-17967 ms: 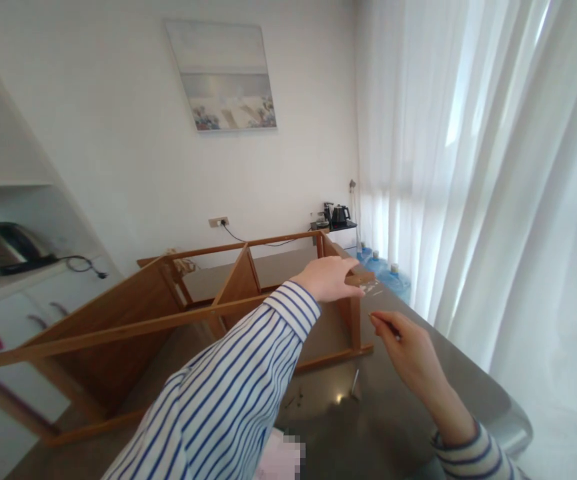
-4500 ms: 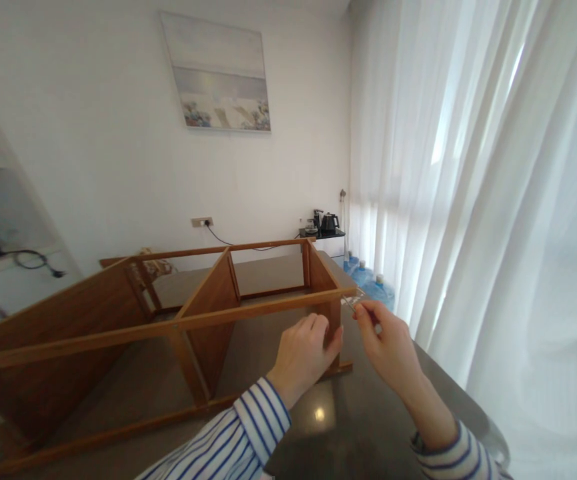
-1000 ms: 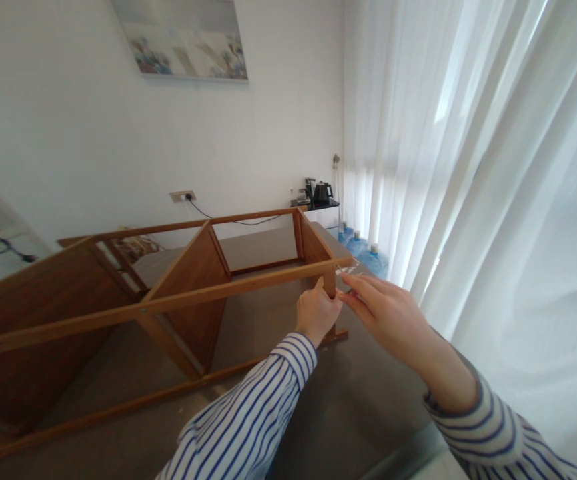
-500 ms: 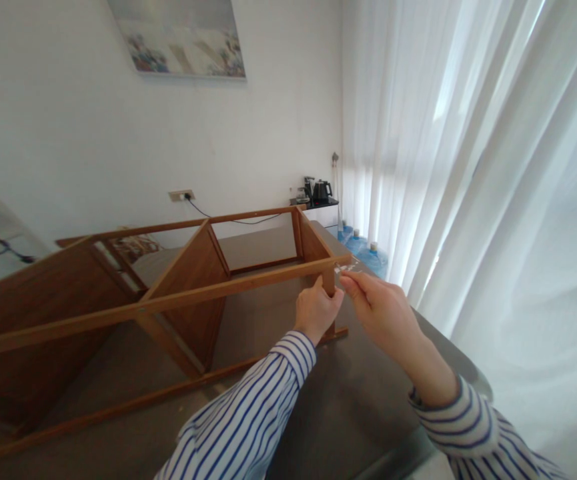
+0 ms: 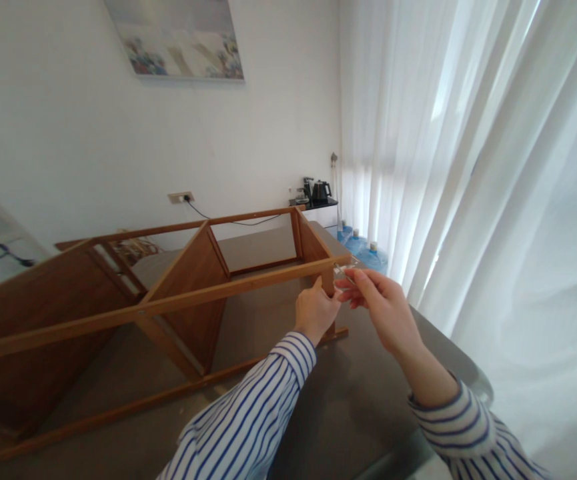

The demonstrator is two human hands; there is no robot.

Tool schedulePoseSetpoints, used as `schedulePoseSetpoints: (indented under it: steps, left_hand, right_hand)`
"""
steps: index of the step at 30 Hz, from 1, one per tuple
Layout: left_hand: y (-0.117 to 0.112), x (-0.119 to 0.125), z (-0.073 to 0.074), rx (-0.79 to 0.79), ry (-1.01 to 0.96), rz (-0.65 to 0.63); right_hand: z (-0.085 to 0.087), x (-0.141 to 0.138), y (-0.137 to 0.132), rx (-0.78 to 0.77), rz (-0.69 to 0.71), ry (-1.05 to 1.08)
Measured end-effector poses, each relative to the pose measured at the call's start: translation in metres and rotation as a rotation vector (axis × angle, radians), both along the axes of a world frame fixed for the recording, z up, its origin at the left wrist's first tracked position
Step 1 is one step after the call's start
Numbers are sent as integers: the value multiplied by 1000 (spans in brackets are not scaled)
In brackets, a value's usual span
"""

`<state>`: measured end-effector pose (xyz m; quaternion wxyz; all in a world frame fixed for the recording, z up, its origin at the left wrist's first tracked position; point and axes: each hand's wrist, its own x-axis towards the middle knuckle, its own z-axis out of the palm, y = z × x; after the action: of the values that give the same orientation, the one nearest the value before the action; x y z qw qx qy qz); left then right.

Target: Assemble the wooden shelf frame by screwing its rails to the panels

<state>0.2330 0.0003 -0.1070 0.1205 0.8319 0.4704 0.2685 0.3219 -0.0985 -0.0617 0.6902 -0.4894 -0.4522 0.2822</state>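
A brown wooden shelf frame (image 5: 248, 285) lies on its side across the grey table. My left hand (image 5: 317, 310) is closed around the short end piece at its near right corner, thumb toward the end. Just right of that corner, my right hand (image 5: 375, 293) pinches a thin metal hex key (image 5: 339, 270) between thumb and forefinger, the other fingers loosely curled. The key's tip points at the corner joint; whether it sits in a screw is too small to see.
The grey table (image 5: 368, 400) has a rounded right edge near the white curtain (image 5: 468, 167). Blue water bottles (image 5: 372, 257) stand on the floor beyond. A black kettle (image 5: 321, 191) rests on a low cabinet at the back. A cable runs from the wall socket (image 5: 181, 197).
My right hand has turned at the corner, its fingers opening from a tighter fist into a looser pinch on the hex key. My left hand and the shelf frame have stayed put.
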Motion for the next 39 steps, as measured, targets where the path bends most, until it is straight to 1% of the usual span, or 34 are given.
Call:
schedulePoseSetpoints:
  steps: [2,4,6,9,11,14,19,21,23,26,29,33,36,39]
  left_hand:
    - [-1,0,1,0,5,-5]
    - [-1,0,1,0,6,-2]
    - [-1,1,-1,11,5,10]
    - [1,1,-3,49,11,25]
    - [1,1,-4,69,18,26]
    - [2,1,-4,65,26,23]
    - [1,1,-5,73,12,20]
    - [2,1,-6,82,8,20]
    - [2,2,-6,81,5,20]
    - [2,1,-6,72,0,19]
    - [1,1,-3,65,-3,11]
    - [-1,0,1,16,11,14]
    - [-2,0,1,-13,18,18]
    - [-2,0,1,-9,6,12]
  right_hand:
    - [-2,0,0,3,12,19]
    - [-3,1,0,13,-24,-59]
    - [-4,4,-2,25,-121,-234]
    - [-2,9,-6,70,-324,-596]
    - [0,13,-8,131,-386,-820]
    - [2,18,-12,201,-352,-1030]
    - [6,26,-19,186,-301,-1258]
    - [7,29,-23,180,-327,-1382]
    - [9,31,-26,179,-388,-1498]
    - [12,30,-28,163,-455,-1611]
    - [13,27,-27,140,-433,-1633]
    - [8,21,-24,113,-415,-1509]
    - [3,16,-22,44,-410,-1326]
    - [0,9,-19,-61,-351,-1038]
